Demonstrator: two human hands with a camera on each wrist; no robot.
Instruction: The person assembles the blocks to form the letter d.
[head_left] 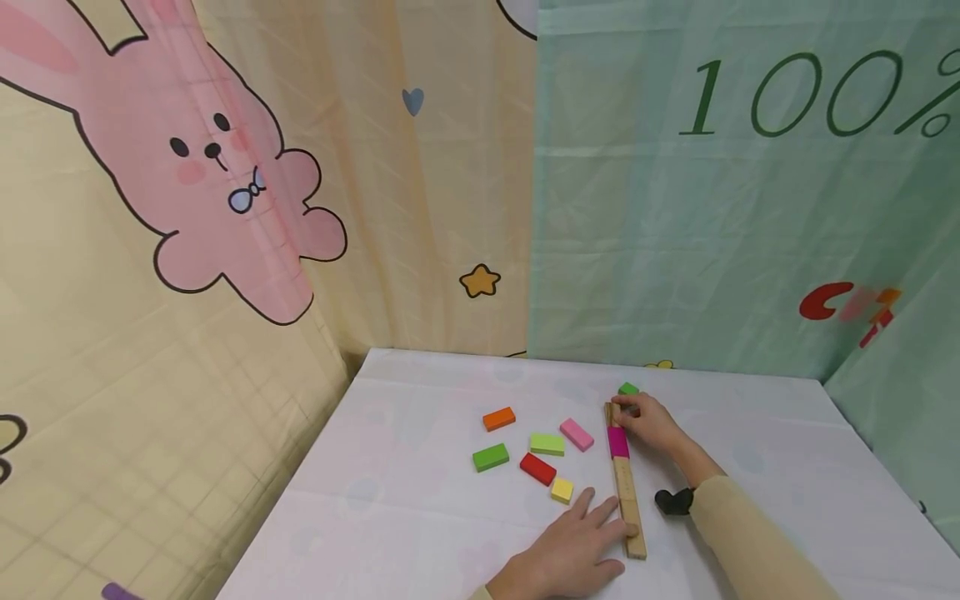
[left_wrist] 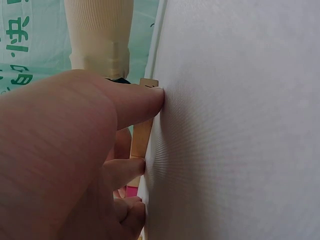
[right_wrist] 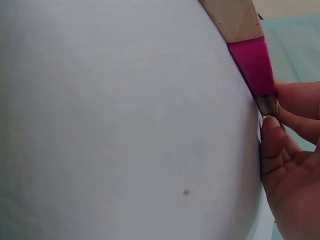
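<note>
A straight row of wooden blocks (head_left: 626, 487) lies on the white table, with one magenta block (head_left: 618, 442) set in it toward the far end. My right hand (head_left: 654, 427) pinches the wooden block (right_wrist: 267, 104) beyond the magenta one, thumb and fingers at its end in the right wrist view. Along the row's near part, my left hand (head_left: 564, 546) rests on the table with spread fingers, one fingertip on the row. In the left wrist view, fingertips (left_wrist: 155, 100) press down beside the wooden edge.
Left of the row lie loose blocks: orange (head_left: 498, 418), green (head_left: 491, 457), lime (head_left: 547, 444), pink (head_left: 577, 434), red (head_left: 537, 468) and yellow (head_left: 562, 490). Another green block (head_left: 628, 388) sits just past the row's far end. Printed curtains (head_left: 435, 192) hang behind the table.
</note>
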